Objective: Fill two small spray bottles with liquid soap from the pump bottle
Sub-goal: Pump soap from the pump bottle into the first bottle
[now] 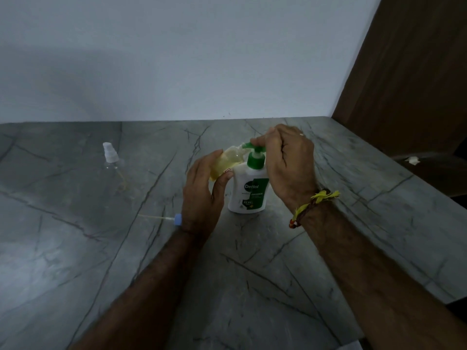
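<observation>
The white pump bottle (249, 189) with its green pump head (255, 155) stands upright near the middle of the grey veined stone bench (75, 248), which meets a pale wall and a brown wooden panel (409, 72). The left hand (202, 193) has its grip curled round a tilted small spray bottle (226, 162) holding yellowish liquid, its mouth at the nozzle. The right hand (288, 162) pinches the pump head. A second spray bottle (112, 160), clear with a white sprayer on, stands well apart to the left; a loose blue-capped sprayer tube (166, 219) lies by the left wrist.

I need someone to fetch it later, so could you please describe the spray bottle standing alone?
On the grey marble counter, look far left, away from the hands and the green-topped pump bottle. The spray bottle stands upright near the wall: clear, white-capped and nearly empty, unlike the yellow-filled held one.
</observation>
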